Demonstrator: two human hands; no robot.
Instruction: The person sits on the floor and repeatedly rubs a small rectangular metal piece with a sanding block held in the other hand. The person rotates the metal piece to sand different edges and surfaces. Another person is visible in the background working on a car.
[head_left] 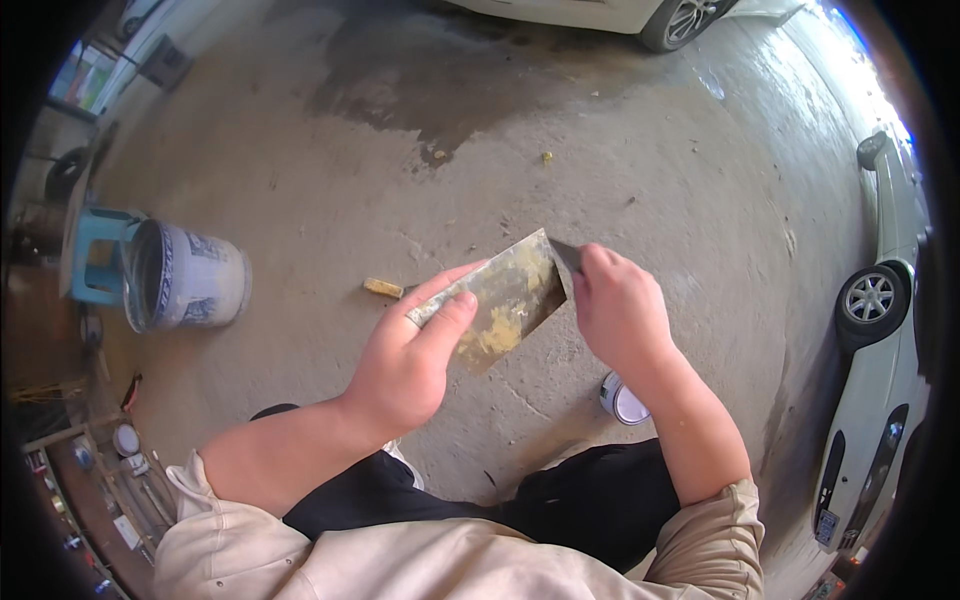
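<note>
My left hand (405,365) grips a flat rectangular metal putty plate (500,310), thumb on its upper face and fingers behind. Yellowish putty is smeared across the tilted plate. Closed round a scraper with a dark thin blade (566,254) is my right hand (625,305); the blade meets the plate's far right edge, and the fingers hide its handle. Beside my left fingers a light wooden handle (382,288) sticks out; whether that hand holds it or it lies beyond I cannot tell. A small open can (627,402) with pale contents stands below my right forearm.
At left a whitish bucket (205,275) lies or stands by a blue plastic stool (100,255). A tray of tools and cans (105,480) is at the lower left. White cars stand ahead (560,12) and at right (870,400). The concrete floor (330,200) has a dark wet patch.
</note>
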